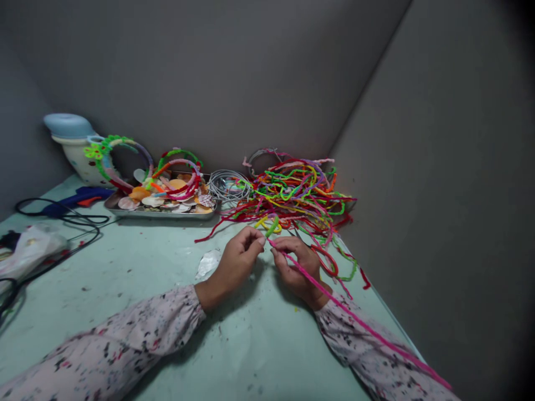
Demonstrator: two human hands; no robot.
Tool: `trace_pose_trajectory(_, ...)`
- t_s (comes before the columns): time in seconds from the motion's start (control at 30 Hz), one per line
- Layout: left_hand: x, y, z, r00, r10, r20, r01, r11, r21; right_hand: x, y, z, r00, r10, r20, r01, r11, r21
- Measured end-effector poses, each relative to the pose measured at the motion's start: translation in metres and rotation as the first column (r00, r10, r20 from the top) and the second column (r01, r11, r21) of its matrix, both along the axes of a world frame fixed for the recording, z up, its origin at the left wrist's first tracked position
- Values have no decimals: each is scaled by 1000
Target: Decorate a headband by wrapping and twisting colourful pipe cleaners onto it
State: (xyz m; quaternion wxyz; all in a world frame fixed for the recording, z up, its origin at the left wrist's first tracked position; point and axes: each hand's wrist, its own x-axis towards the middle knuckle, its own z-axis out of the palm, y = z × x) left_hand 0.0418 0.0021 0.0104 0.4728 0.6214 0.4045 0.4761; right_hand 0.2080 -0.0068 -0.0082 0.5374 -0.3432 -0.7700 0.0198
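Near the middle of the table my two hands face each other, fingertips a short gap apart. My left hand point(239, 260) is closed in a pinch at the end of a pink pipe cleaner, beside a short green pipe cleaner point(272, 227). My right hand point(297, 268) pinches the pink pipe cleaner point(368, 329), whose long free length runs over the right wrist and sleeve to the lower right. How the green and pink pieces join is hidden by the fingertips. Just beyond the hands is a yellow pipe cleaner loop point(262, 224).
A heap of coloured pipe cleaners point(292, 186) lies at the back right, with coiled grey wire point(229, 186) beside it. Shells and wrapped hoops sit on a metal tray point(167, 215). Leftward are a blue glue gun point(71, 201), black cable point(100, 218), plastic bag point(35, 248) and cream container point(79, 156).
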Motion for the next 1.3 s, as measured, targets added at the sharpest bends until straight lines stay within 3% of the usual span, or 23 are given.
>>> trace_pose_trajectory(0.2,1,4,-1,997,-47,67,52,996,-75,0,0,-2,1000,-23,0,23,1000,-4)
trace_pose_trajectory(0.5,5,2,3,965,-33,260,119,939,-321,0,0,-1,1000,-21,2,21,1000,-15)
trace_pose_trajectory(0.67,5,2,2,964,-59,260,145,935,-323,0,0,0,1000,-28,-4,28,999,-15)
trace_pose_trajectory(1.3,4,2,1,975,12,224,48,964,-262,0,1,1,1000,14,-2,-14,1000,-10)
